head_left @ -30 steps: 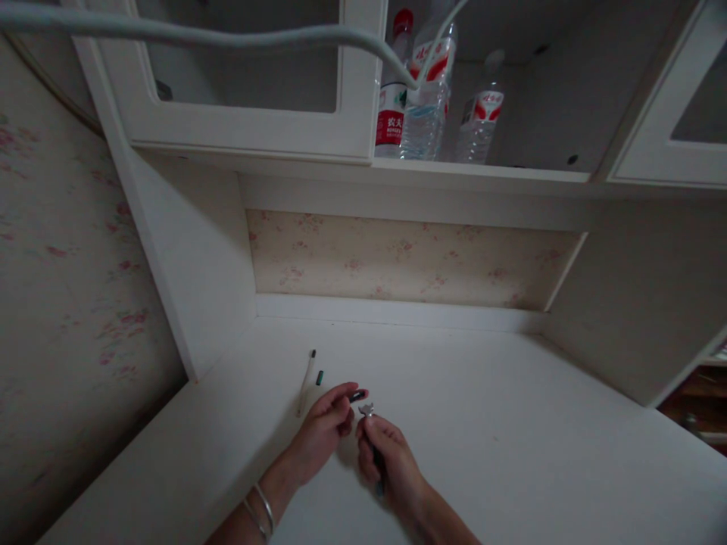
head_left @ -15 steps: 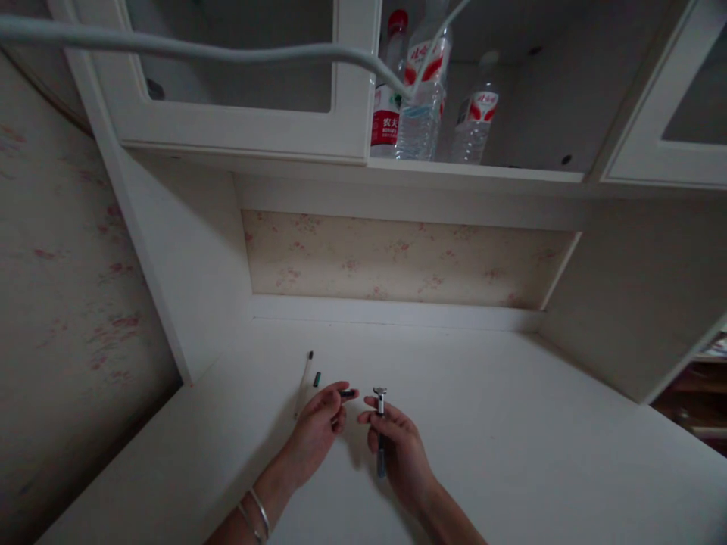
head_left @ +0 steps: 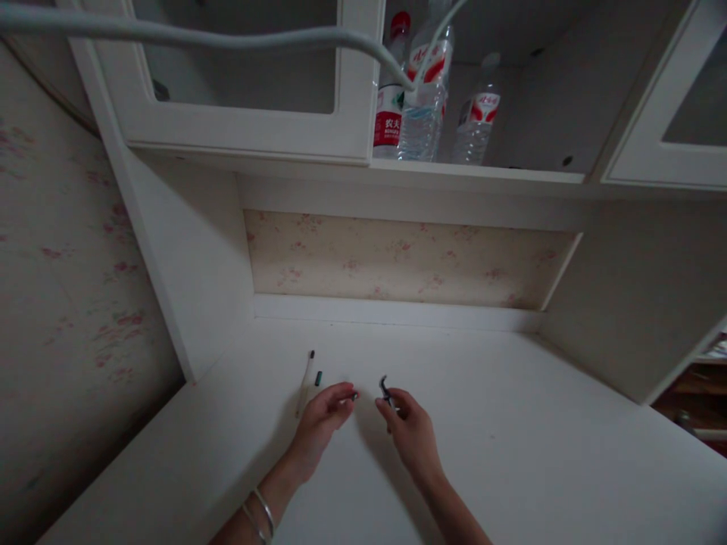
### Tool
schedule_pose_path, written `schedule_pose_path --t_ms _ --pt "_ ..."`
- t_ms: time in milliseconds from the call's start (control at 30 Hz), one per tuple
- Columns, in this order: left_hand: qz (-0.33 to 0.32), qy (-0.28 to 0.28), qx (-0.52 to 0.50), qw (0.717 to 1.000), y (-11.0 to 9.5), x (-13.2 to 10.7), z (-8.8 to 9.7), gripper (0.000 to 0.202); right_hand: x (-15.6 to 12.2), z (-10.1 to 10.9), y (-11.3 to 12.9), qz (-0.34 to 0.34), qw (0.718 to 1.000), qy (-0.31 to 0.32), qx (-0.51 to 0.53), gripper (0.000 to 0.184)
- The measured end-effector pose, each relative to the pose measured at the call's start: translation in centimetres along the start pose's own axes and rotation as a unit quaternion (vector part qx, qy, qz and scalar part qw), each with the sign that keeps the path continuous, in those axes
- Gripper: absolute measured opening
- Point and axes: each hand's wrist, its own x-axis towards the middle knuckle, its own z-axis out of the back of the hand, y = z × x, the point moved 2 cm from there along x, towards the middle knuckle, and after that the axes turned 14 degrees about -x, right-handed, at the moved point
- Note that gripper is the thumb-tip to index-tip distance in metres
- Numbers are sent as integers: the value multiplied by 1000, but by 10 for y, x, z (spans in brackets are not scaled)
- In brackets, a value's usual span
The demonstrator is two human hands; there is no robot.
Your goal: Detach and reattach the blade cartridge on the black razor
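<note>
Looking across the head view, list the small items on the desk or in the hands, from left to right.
Dark-tipped pale stick, small dark green piece, tiny dark piece in the left hand, curved-headed tool in the right hand.

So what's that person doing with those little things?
The left hand pinches a small dark piece in its fingertips. The right hand holds a slim tool with a curved metal end, maybe a razor handle. Right now there's a gap between the two. A thin white stick with a dark tip and a little dark green piece lie on the white desk near the left hand.
</note>
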Motion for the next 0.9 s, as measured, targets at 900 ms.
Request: schedule_pose_path --t_ms 900 --pt "-80 37 229 969 6 -6 -6 41 34 29 -31 44 847 -65 -526 30"
